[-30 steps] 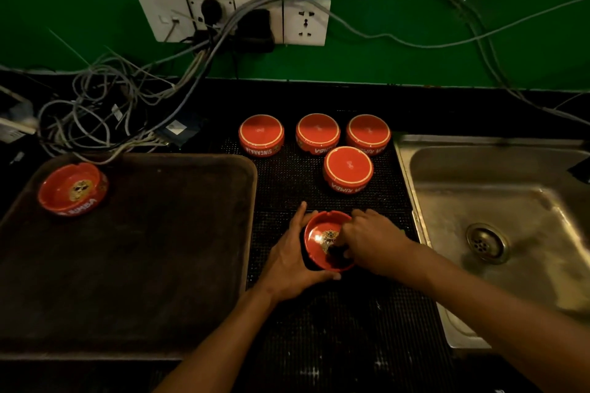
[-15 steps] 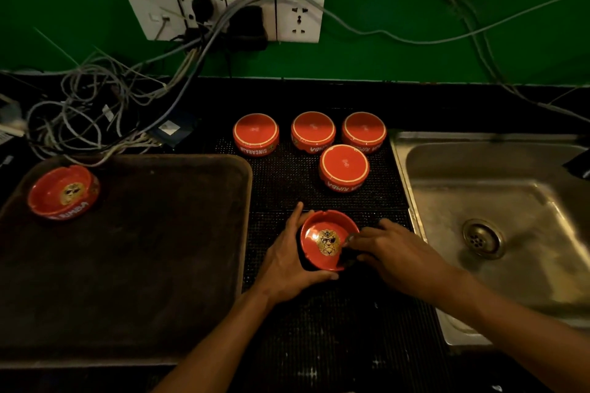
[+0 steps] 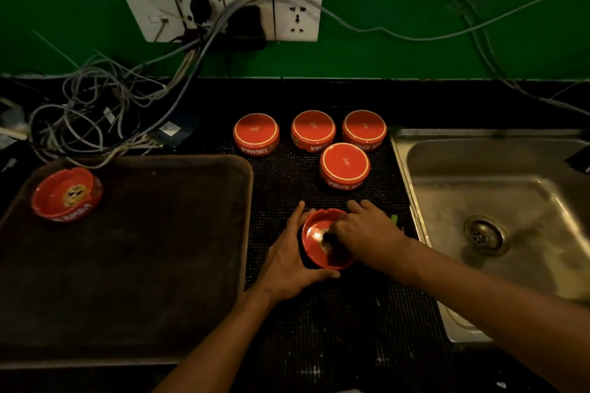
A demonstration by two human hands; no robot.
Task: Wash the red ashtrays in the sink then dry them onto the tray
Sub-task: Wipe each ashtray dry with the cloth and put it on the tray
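Six red ashtrays in view. One upright ashtray (image 3: 321, 241) sits lower centre of the frame on a black mesh mat (image 3: 319, 329), tilted slightly toward the camera. Left hand (image 3: 289, 260) cups its left side, thumb curled under the near rim, fingers wrapped along the far rim. Right hand (image 3: 367, 233) reaches over the bowl from the right, fingers curled down into it, pressing something dark against the inside; what it holds is too dim to name. A sliver of green shows just beside the right hand.

Four ashtrays stand upside down on the mat above the hands: three in a row (image 3: 256, 132) (image 3: 313, 129) (image 3: 364, 127), the fourth (image 3: 344, 164) in front, between the middle and right ones. White lettering runs round their sides.

Sixth ashtray (image 3: 66, 194) rests upright in the upper left corner of a dark tray (image 3: 143, 265) filling the left of the frame.

Steel sink (image 3: 510, 201) at right, drain (image 3: 485, 234) visible. Upper frame: green wall (image 3: 415, 25), white socket panel (image 3: 223, 14), tangle of grey cables (image 3: 105, 112) spilling down to the counter at left.
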